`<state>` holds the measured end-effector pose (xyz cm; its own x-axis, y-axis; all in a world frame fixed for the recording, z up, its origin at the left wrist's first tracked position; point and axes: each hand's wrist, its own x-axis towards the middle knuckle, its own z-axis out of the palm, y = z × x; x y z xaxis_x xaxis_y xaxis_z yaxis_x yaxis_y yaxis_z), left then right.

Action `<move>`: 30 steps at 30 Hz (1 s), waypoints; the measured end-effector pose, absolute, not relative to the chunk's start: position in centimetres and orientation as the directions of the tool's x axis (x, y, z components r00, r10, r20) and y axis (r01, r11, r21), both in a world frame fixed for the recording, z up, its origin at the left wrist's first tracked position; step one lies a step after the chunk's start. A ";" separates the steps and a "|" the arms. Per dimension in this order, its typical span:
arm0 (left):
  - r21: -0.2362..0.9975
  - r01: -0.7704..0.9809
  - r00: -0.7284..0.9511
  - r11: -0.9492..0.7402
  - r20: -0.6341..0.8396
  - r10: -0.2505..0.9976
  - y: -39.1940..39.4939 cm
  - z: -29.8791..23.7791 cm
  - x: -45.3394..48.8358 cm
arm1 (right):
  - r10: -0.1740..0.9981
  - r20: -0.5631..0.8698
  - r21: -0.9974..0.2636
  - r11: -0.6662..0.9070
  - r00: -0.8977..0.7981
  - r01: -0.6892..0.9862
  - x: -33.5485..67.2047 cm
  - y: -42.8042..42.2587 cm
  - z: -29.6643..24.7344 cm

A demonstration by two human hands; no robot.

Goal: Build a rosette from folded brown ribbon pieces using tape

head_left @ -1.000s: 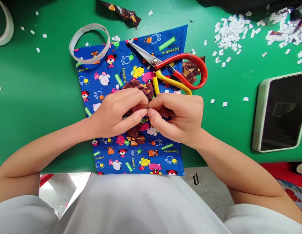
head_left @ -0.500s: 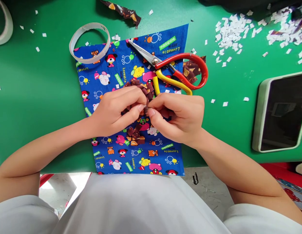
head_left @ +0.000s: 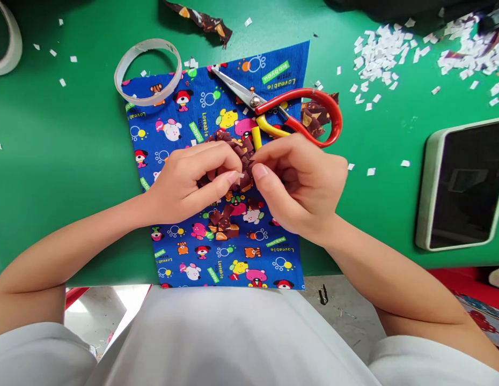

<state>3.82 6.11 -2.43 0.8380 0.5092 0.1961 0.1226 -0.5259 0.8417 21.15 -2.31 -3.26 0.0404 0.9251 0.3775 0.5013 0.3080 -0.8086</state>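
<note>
My left hand [head_left: 197,179] is closed in a pinch, with a small white paper piece [head_left: 241,176] showing at its thumb tip. Just right of it, a short gap away, my right hand [head_left: 303,185] pinches thumb and forefinger together; whatever is between them is too small to make out. Under and behind the fingers lies a pile of small dark brown pieces with orange spots [head_left: 245,150], partly hidden. Nearer my body sits a smaller cluster of brown pieces [head_left: 223,222]. Both rest on a blue cloth printed with cartoon animals [head_left: 233,257].
Scissors with red and yellow handles [head_left: 273,104] lie across the cloth, beyond my right hand. A tape ring [head_left: 148,99] overlaps its far left corner. White paper bits [head_left: 384,53] are heaped at far right, near a phone [head_left: 462,185]. A brown strip [head_left: 203,21] lies at the back.
My hands have come apart: the right moved slightly right and away from the left fingertips. A white paper piece now shows at my left thumb. The left hand has barely moved.
</note>
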 end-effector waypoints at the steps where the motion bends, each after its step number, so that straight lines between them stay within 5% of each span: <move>1: 0.845 0.126 0.833 -0.520 0.195 0.518 6.1 -2.5 3.8 | 0.926 0.374 -0.820 0.303 0.054 0.486 21.1 -2.4 -3.4; 14: 0.799 0.144 0.838 -0.583 0.215 0.502 6.1 -2.5 3.9 | 0.855 0.500 -0.592 0.455 -0.139 0.665 20.5 -2.4 -2.9; 21: 0.833 0.121 0.843 -0.539 0.200 0.499 6.2 -2.3 3.8 | 0.818 0.575 -0.564 0.391 0.006 0.728 22.8 -1.6 -2.3; 23: 0.833 0.104 0.842 -0.543 0.216 0.493 6.2 -2.4 3.8 | 0.779 0.617 -0.543 0.323 0.108 0.775 25.1 -0.9 -2.5; 27: 0.829 0.064 0.834 -0.555 0.261 0.487 6.2 -2.6 3.8 | 0.858 0.427 -0.528 -0.022 0.287 0.849 29.8 0.7 -3.5; 30: 0.837 0.045 0.816 -0.546 0.284 0.504 6.2 -2.8 3.8 | 0.787 0.359 -0.508 -0.287 0.502 0.812 31.8 1.6 -4.2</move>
